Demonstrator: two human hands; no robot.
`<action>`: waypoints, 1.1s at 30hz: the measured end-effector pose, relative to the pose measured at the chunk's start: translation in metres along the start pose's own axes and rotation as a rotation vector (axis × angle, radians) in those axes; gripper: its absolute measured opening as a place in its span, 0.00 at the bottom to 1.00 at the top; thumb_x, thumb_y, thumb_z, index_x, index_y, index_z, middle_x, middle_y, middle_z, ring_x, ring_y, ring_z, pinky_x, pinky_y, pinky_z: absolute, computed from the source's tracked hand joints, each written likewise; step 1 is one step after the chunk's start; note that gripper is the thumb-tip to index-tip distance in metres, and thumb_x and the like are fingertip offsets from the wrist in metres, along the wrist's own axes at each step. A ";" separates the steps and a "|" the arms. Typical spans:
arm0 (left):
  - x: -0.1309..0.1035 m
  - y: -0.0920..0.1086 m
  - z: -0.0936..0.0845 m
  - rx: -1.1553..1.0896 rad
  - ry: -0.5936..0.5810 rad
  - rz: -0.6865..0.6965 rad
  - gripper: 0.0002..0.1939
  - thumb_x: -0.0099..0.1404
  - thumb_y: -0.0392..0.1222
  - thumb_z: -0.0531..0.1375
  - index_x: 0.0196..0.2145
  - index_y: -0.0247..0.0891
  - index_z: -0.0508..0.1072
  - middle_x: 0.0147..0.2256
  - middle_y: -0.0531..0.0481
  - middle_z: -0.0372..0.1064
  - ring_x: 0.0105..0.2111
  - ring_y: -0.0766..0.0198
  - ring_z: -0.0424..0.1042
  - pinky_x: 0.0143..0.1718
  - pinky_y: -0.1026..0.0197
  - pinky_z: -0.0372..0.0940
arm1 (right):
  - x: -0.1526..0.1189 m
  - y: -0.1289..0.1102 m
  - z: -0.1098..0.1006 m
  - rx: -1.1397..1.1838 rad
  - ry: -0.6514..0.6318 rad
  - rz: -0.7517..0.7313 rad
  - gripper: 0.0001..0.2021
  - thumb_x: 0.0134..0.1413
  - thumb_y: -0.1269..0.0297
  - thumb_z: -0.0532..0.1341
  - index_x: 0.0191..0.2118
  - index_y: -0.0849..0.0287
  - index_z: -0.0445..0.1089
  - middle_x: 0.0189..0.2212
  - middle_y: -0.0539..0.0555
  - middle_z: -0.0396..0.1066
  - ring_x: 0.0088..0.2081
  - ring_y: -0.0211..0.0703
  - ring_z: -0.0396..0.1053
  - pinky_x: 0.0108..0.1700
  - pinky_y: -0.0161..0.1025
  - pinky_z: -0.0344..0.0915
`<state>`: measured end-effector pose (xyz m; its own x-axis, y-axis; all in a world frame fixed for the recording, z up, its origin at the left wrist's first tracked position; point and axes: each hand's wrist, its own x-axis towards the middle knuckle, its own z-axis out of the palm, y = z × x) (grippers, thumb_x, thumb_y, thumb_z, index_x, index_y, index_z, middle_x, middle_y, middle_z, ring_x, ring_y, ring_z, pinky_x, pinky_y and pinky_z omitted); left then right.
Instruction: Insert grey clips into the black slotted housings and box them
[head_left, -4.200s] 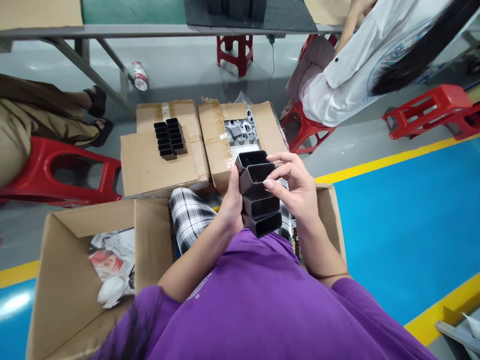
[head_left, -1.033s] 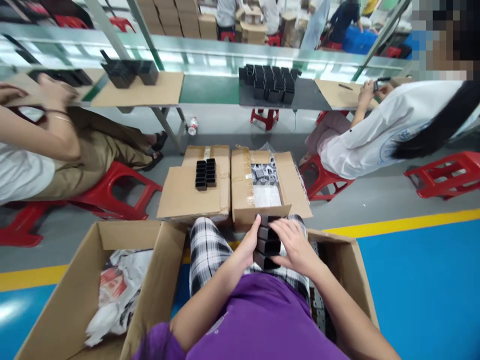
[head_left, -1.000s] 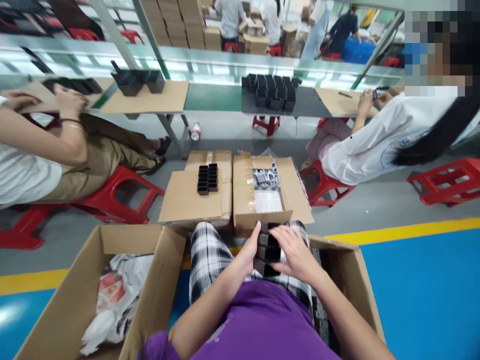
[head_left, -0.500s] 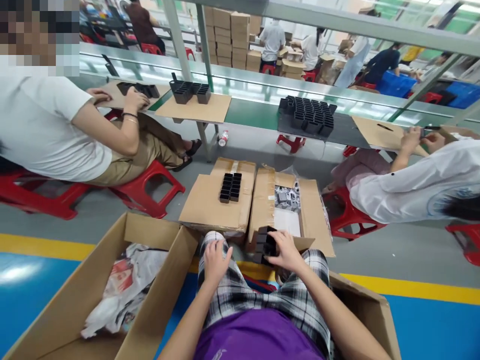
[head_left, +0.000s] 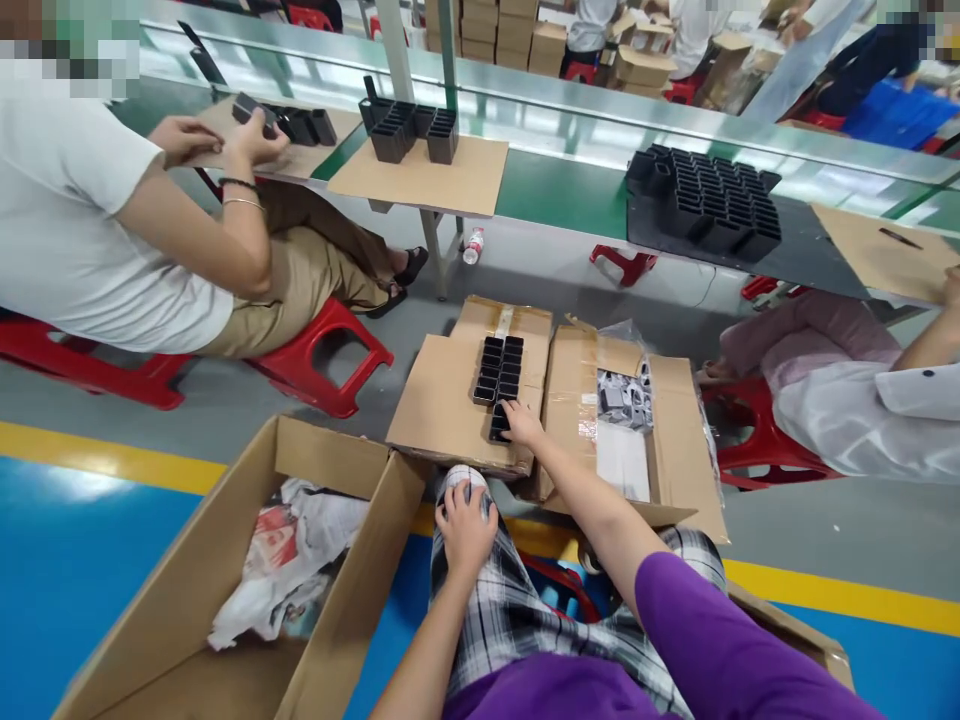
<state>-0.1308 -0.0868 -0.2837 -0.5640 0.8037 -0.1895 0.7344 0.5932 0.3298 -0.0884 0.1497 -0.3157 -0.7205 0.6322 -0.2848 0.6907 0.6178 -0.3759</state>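
Observation:
My right hand (head_left: 523, 423) reaches over the closed carton in front of my knees, its fingers closed on a black box piece (head_left: 499, 424) at the near end of a group of black box pieces (head_left: 500, 370). These stand in two columns on the cardboard top (head_left: 435, 390). My left hand (head_left: 466, 520) rests on my left knee with its fingers spread, holding nothing.
An open carton with crumpled paper (head_left: 300, 540) is at the left. Another open carton (head_left: 667, 450) holds wrapped parts. Co-workers sit left and right on red stools (head_left: 330, 350). Black pieces stand on the bench (head_left: 720, 200) beyond.
My right hand has moved forward and left from above my lap, carrying black pieces to the group on the cardboard. My left hand still rests on the knee. The view has shifted.

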 end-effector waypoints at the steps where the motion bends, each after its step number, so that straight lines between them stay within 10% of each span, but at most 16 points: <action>1: 0.001 0.000 0.000 0.009 -0.005 -0.002 0.17 0.66 0.43 0.56 0.50 0.40 0.76 0.60 0.37 0.65 0.62 0.43 0.59 0.59 0.39 0.55 | 0.002 0.000 0.004 0.015 0.000 0.008 0.25 0.62 0.58 0.63 0.62 0.58 0.63 0.63 0.60 0.61 0.63 0.58 0.60 0.63 0.63 0.58; 8: 0.007 0.007 0.002 0.057 -0.019 0.023 0.17 0.67 0.42 0.55 0.51 0.40 0.76 0.59 0.38 0.65 0.61 0.43 0.59 0.58 0.39 0.55 | -0.031 0.016 0.006 0.160 0.141 0.118 0.35 0.61 0.59 0.63 0.70 0.57 0.50 0.69 0.61 0.52 0.68 0.50 0.51 0.67 0.46 0.53; 14: 0.014 0.013 0.005 0.154 0.011 0.063 0.17 0.68 0.42 0.54 0.50 0.40 0.76 0.59 0.39 0.66 0.59 0.45 0.61 0.56 0.41 0.58 | -0.099 0.126 -0.027 0.223 0.245 0.519 0.24 0.68 0.65 0.54 0.66 0.64 0.55 0.65 0.67 0.56 0.67 0.56 0.54 0.66 0.56 0.55; 19: 0.016 0.019 0.007 0.238 0.010 0.071 0.17 0.68 0.42 0.54 0.50 0.41 0.76 0.58 0.39 0.66 0.59 0.45 0.62 0.55 0.42 0.60 | -0.128 0.190 -0.032 0.404 0.008 0.551 0.16 0.64 0.57 0.62 0.51 0.60 0.71 0.51 0.57 0.73 0.50 0.48 0.73 0.54 0.53 0.70; 26: 0.056 0.022 0.009 0.063 -0.083 0.113 0.20 0.69 0.52 0.52 0.49 0.41 0.74 0.50 0.39 0.72 0.52 0.44 0.68 0.55 0.38 0.62 | -0.172 0.109 0.022 0.704 -0.012 0.357 0.33 0.65 0.54 0.58 0.70 0.59 0.49 0.59 0.63 0.70 0.58 0.52 0.71 0.57 0.49 0.69; 33: 0.139 0.146 0.025 -0.366 -0.153 0.447 0.37 0.62 0.53 0.60 0.64 0.34 0.58 0.62 0.34 0.60 0.63 0.46 0.61 0.64 0.42 0.58 | -0.206 0.065 0.055 0.921 -0.086 0.106 0.41 0.64 0.48 0.57 0.73 0.58 0.39 0.70 0.65 0.51 0.69 0.56 0.55 0.68 0.52 0.56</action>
<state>-0.0925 0.1122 -0.2847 -0.1493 0.9855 -0.0805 0.6954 0.1625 0.7000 0.1013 0.0340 -0.3297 -0.6839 0.6048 -0.4080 0.4582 -0.0790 -0.8853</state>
